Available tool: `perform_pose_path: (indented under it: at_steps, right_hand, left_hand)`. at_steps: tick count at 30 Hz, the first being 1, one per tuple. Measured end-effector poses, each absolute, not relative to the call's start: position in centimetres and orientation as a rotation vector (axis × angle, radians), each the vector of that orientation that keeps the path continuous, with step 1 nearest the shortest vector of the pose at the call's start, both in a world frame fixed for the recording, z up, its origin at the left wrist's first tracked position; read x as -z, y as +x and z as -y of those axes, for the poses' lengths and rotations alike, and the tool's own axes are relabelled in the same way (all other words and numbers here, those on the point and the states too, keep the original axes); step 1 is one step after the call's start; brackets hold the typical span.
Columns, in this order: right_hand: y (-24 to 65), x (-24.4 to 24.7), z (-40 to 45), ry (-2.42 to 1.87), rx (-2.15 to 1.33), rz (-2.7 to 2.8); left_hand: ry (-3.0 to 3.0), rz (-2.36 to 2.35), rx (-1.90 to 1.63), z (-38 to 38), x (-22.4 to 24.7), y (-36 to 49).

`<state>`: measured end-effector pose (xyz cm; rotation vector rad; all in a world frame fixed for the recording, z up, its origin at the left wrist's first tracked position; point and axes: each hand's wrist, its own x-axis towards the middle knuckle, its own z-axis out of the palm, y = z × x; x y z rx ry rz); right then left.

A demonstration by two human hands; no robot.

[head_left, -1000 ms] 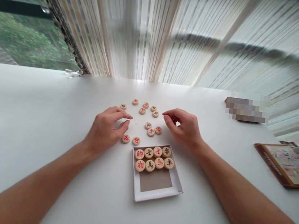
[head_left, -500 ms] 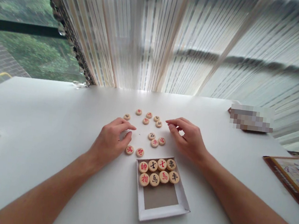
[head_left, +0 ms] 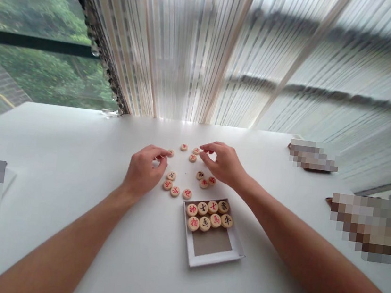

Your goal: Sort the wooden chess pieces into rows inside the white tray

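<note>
My left hand (head_left: 146, 171) reaches over the white table, its index fingertip at a black-marked xiangqi piece (head_left: 171, 153). Thumb and index finger are apart, and nothing is held between them. My right hand (head_left: 220, 163) has its fingers parted beside a red-marked xiangqi piece (head_left: 197, 151); another red piece (head_left: 192, 158) lies just below that one. Whatever lies beneath the right hand is hidden. Nearer me is a shallow white box (head_left: 210, 260) with two rows of xiangqi pieces at its far end, red and black mixed. Its near end shows bare brown bottom.
Close to the left hand lie several loose pieces, among them a black one (head_left: 171, 176) and a red one (head_left: 174, 191). A small cluster with a red piece (head_left: 204, 183) sits beyond the box. Blurred-out items lie at both sides. A string curtain (head_left: 190, 70) hangs behind the table.
My left hand has moved away from me to the far black piece, uncovering a black and a red piece. My right hand has shifted left, covering two black pieces. The view has tilted slightly.
</note>
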<state>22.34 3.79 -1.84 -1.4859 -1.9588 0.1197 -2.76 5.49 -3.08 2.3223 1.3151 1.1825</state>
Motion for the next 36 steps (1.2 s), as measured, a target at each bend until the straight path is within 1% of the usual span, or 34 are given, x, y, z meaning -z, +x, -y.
perform_pose_path:
  at_steps: [8,13,18,23,25,31,36]
  right_hand:
    - [18.8,0.5,-10.3,-1.641,-0.196,2.251]
    - [18.3,0.8,-10.5,-1.717,-0.247,2.338]
    - [18.4,0.1,-9.8,-1.673,-0.279,2.266]
    - [20.2,-2.1,-7.7,-1.527,-0.374,1.94]
    - [21.3,-2.4,-5.8,-1.463,-0.465,1.773]
    - [23.0,-0.5,0.8,-1.277,-0.814,1.514]
    - [22.3,1.3,3.4,-1.139,-0.967,1.409]
  left_hand:
    - [2.302,-1.3,-1.207,-6.0,3.3,-3.0]
    - [2.282,-1.274,-1.218,-6.0,3.5,-2.9]
    - [2.241,-1.225,-1.226,-5.8,3.5,-2.7]
    - [2.078,-1.226,-1.261,-6.0,3.4,-2.7]
    - [1.985,-1.218,-1.273,-5.8,3.2,-2.6]
    - [1.818,-0.998,-1.185,-2.7,2.5,-0.7]
    - [1.794,-0.84,-1.036,0.4,2.2,0.9]
